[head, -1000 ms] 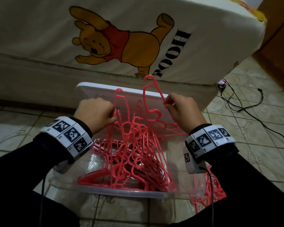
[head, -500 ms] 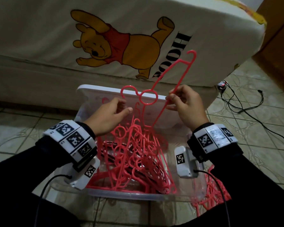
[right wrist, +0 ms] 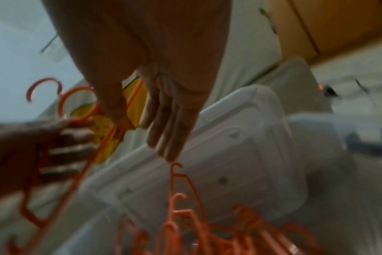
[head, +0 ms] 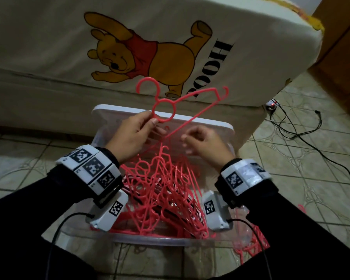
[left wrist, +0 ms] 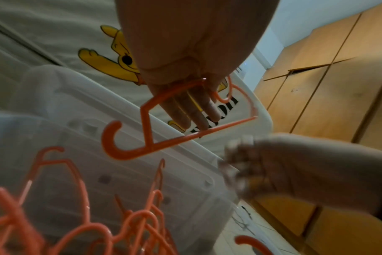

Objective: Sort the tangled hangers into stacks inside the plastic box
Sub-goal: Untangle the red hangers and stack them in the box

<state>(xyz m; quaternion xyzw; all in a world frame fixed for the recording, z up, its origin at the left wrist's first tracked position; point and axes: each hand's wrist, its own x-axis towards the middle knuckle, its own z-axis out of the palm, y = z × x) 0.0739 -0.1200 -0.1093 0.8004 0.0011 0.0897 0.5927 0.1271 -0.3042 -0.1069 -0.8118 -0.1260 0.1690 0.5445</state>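
A pink hanger [head: 149, 78] with a round ring under its hook is held up above the box. My left hand [head: 133, 136] grips that ring, thumb in front and fingers [left wrist: 192, 110] behind the hanger [left wrist: 175, 139]. My right hand [head: 204, 142] hovers just to its right over the pile with loosely bent fingers [right wrist: 168, 120] and holds nothing. Below both hands, a tangled pile of pink hangers [head: 162, 190] fills the clear plastic box [head: 150, 240]. Several hooks of the pile [right wrist: 207, 233] stick upward.
The box's white lid [head: 103, 110] leans behind it against a mattress with a bear-print sheet [head: 170, 47]. More pink hangers [head: 251, 245] lie on the tiled floor right of the box. Black cables [head: 291, 128] trail at the right, by a wooden wardrobe [head: 341, 47].
The hanger came free of the pile and passed from my right hand to my left, which now holds its ring. My right hand let go and moved down toward the pile.
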